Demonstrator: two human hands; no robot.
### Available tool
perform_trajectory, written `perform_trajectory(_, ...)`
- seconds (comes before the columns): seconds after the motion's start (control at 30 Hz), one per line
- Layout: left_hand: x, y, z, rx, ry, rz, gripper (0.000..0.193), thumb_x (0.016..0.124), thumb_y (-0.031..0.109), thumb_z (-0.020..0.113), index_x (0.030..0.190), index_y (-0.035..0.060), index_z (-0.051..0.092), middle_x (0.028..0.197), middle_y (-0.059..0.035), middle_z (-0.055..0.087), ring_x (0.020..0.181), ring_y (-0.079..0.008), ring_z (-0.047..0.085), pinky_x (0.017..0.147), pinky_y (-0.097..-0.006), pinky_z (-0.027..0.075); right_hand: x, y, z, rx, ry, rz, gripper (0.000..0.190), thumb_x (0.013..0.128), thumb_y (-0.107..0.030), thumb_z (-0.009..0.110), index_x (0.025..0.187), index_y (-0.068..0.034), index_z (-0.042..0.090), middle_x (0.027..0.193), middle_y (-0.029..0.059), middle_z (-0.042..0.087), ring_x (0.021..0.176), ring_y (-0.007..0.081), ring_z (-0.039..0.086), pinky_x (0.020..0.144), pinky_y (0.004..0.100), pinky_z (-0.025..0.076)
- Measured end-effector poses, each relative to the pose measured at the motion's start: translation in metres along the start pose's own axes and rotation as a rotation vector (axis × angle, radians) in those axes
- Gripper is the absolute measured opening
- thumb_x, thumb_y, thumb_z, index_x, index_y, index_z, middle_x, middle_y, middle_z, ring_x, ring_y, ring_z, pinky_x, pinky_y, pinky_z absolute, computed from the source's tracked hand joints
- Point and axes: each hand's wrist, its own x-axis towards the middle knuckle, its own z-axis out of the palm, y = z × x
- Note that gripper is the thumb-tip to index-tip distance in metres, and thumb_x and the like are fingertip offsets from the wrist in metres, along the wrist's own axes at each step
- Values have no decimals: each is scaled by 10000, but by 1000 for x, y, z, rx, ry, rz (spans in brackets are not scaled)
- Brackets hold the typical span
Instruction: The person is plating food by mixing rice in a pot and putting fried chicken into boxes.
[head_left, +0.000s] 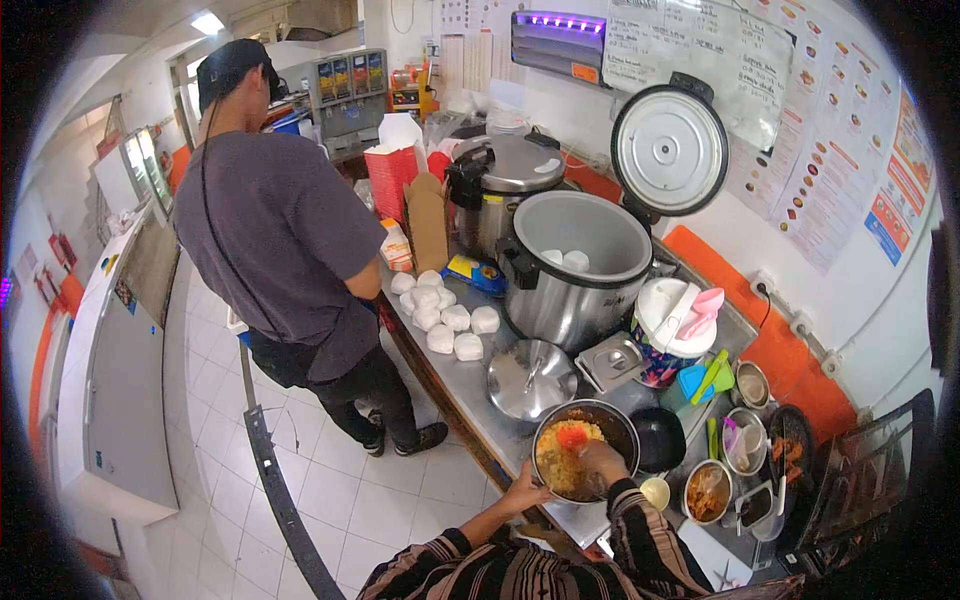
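A round metal pot (632, 433) stands near the counter's front edge, holding yellowish food (559, 469) with a bright red patch (572, 437) on it. My left hand (523, 491) grips the pot's near left rim. Inside the pot, my right hand (600, 459) reaches down to the food; its fingers are blurred, and whether they hold anything is unclear. Just behind the pot lies a domed steel lid (532, 380). On its right sit a black square bowl (657, 440) and a small cream cup (655, 493).
A large open rice cooker (577, 307) with its lid raised stands behind. Several white wrapped bundles (442, 319) lie left of it. Metal bowls of food (707, 491) crowd the right side. Another person (285, 225) stands at the counter, left.
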Motion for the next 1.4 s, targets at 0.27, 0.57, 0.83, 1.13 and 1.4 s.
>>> perform_trajectory(0.27, -5, 0, 3, -112, 34, 40, 617, 843, 131, 608, 1290, 126, 183, 1012, -140, 467, 801, -222, 598, 683, -334, 544, -39, -6, 4, -299, -326, -197, 287, 802, -287, 490, 820, -52, 654, 869, 168, 639, 822, 303, 624, 677, 417, 473)
perform_trajectory(0.57, -11, 23, 8, -77, 35, -32, 732, 850, 68, 581, 1360, 172, 66, 1014, -171, 448, 831, -253, 607, 716, -340, 552, -23, -23, -13, -467, 498, -57, 208, 762, -275, 562, 706, -91, 642, 787, 154, 659, 673, 230, 657, 516, 372, 505)
perform_trajectory(0.83, -11, 19, 8, -56, 47, -71, 693, 863, 70, 563, 1351, 190, 87, 1068, -178, 435, 893, -274, 601, 788, -379, 537, -46, -13, -44, -193, 239, -300, 333, 786, -362, 533, 802, -43, 624, 778, 125, 658, 711, 312, 638, 632, 436, 505)
perform_trajectory(1.13, -12, 21, 12, -65, 104, -56, 668, 840, 26, 569, 1322, 137, 120, 1013, -161, 464, 821, -253, 617, 693, -329, 560, -34, -50, 21, -394, 470, -210, 151, 757, -172, 533, 734, -73, 645, 674, 115, 617, 629, 262, 625, 517, 376, 493)
perform_trajectory(1.4, -9, 12, 9, -78, 70, -44, 851, 851, 82, 591, 1405, 157, -51, 1005, -178, 456, 819, -283, 631, 691, -338, 554, -55, -15, -61, -809, 329, -150, 163, 727, -210, 590, 731, -68, 670, 764, 103, 658, 714, 237, 654, 571, 375, 517)
